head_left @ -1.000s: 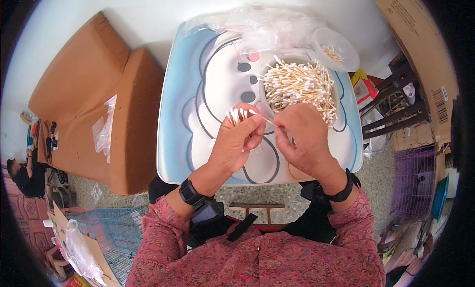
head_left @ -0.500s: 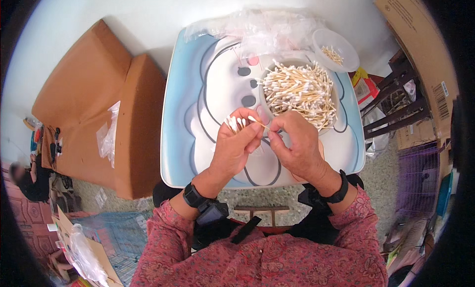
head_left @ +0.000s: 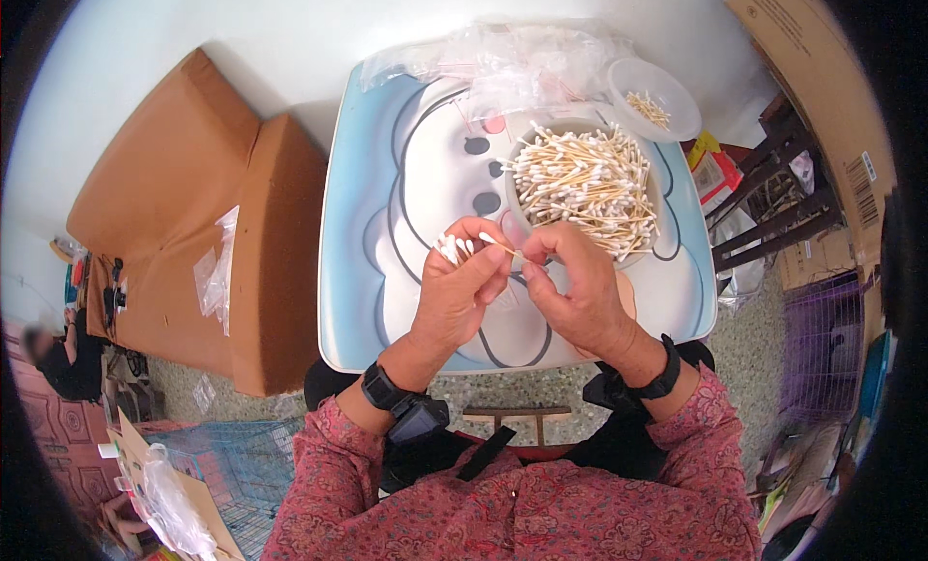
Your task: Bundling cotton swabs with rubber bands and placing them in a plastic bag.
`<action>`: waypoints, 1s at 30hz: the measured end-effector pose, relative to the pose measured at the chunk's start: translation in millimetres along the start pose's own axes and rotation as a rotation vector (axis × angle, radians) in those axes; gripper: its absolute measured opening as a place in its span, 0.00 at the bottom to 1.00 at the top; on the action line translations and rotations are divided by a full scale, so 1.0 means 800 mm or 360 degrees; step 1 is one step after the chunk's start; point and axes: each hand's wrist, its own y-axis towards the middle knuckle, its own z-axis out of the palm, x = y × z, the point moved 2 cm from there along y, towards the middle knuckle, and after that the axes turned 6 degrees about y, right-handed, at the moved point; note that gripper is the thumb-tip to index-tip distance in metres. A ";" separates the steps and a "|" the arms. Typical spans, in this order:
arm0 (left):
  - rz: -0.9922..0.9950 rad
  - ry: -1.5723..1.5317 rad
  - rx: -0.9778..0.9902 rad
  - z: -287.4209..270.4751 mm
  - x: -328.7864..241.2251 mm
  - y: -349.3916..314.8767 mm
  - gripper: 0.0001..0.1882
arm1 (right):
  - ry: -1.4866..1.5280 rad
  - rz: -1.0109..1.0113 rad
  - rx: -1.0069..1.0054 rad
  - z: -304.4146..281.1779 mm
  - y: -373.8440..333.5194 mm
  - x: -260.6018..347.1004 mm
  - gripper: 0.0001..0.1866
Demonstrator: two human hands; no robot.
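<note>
Over the table (head_left: 353, 194), I see the left hand (head_left: 452, 295) gripping a bunch of cotton swabs (head_left: 452, 249), the right hand (head_left: 583, 295) pinching a single swab (head_left: 498, 243) between both hands, near a heaped bowl (head_left: 519, 214).

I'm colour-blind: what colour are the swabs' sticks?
The swabs' sticks are pale tan, best seen in head view.

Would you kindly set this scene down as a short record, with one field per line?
Left hand: holds a bunch of cotton swabs, white tips showing
Right hand: fingertips pinch one end of a single swab, which spans the gap to the left thumb
Bowl: round, heaped with loose swabs
Shallow tub: translucent, beyond the bowl to the right, some swabs inside
Far table edge: clear plastic bags
Table: pale blue, cartoon face
Left of table: brown sofa
</note>
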 end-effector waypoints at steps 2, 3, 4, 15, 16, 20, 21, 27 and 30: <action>0.0003 -0.0007 0.0013 -0.001 0.001 0.000 0.07 | 0.0105 0.0121 0.0045 0.001 -0.001 0.000 0.09; 0.0006 -0.0015 0.0025 -0.001 0.001 0.001 0.07 | 0.0107 0.0123 0.0044 0.001 -0.001 0.001 0.09; 0.0003 -0.0014 0.0024 -0.001 0.001 0.001 0.07 | 0.0163 0.0157 0.0048 0.001 0.000 0.001 0.09; 0.0012 0.0001 0.0093 0.001 0.000 0.000 0.05 | 0.0332 0.0226 0.0011 0.002 -0.003 -0.004 0.06; 0.0011 0.0000 0.0095 0.002 0.001 0.001 0.05 | 0.0320 0.0231 -0.0001 0.001 -0.004 -0.006 0.06; 0.0079 0.0142 0.0039 0.001 0.001 0.002 0.06 | 0.0210 0.0157 -0.0029 -0.001 -0.002 -0.008 0.07; 0.0097 0.0181 0.0029 0.000 0.001 0.002 0.06 | 0.0211 0.0158 -0.0029 0.000 -0.001 -0.008 0.07; 0.0089 0.0101 0.0017 -0.004 0.001 0.003 0.06 | 0.0179 0.0179 -0.0034 -0.003 0.001 -0.005 0.08; 0.0088 0.0067 0.0037 -0.005 0.003 0.004 0.06 | 0.0212 0.0196 -0.0050 -0.004 0.000 -0.009 0.08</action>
